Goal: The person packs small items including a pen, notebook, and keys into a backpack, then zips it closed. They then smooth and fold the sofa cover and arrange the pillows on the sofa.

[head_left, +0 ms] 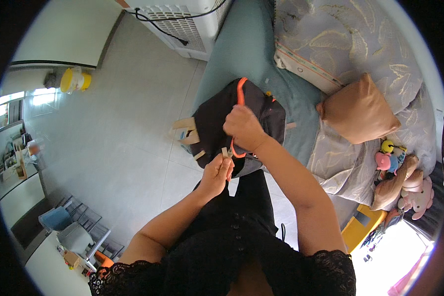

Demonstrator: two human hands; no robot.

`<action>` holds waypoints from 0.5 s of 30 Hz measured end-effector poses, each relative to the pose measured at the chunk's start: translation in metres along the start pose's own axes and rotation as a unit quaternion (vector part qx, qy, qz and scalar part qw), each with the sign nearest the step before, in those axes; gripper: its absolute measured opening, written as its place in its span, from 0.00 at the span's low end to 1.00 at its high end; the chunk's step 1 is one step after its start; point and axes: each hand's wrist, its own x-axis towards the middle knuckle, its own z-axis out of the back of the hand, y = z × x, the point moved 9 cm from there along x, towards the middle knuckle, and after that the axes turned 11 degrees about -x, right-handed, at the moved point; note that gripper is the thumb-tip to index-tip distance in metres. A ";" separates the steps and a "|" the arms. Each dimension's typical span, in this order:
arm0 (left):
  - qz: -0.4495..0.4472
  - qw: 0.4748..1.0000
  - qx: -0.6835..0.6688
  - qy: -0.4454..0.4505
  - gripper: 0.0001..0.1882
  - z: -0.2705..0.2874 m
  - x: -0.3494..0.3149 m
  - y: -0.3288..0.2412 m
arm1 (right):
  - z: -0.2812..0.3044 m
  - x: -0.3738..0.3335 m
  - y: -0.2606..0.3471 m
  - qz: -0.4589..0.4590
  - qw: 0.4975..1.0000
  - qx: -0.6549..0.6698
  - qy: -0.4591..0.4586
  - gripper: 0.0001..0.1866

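A black bag (214, 116) with orange edging rests at the corner of the teal-covered bed, close in front of me. My right hand (244, 127) is closed in a fist round the bag's orange strap (241, 91), which shows above and below the fingers. Lower on the bag, my left hand (217, 173) pinches a small beige tab (225, 152) between thumb and fingers. Whether that tab belongs to the bag, I cannot tell. A torn-looking beige cardboard piece (186, 129) sticks out at the bag's left side.
The teal bed sheet (241, 44) runs away from me, with a brown cushion (362, 113) and patterned grey bedding (350, 39) to the right. Soft toys (389, 157) lie beyond. A white slatted appliance (187, 32) with a black cord stands far left of the bed. Grey tiled floor (128, 113) lies left.
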 end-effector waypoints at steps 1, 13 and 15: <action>-0.001 1.000 -0.007 -0.003 0.15 0.005 0.002 0.007 | 0.024 0.002 -0.010 -0.011 0.997 0.014 -0.081 0.03; 0.140 0.977 0.130 0.090 0.15 -0.051 -0.036 0.098 | 0.052 -0.108 -0.088 -0.371 0.915 0.029 -0.153 0.10; 0.101 0.977 0.172 0.079 0.15 -0.050 -0.040 0.054 | 0.109 -0.105 -0.055 -0.301 0.924 0.045 -0.230 0.11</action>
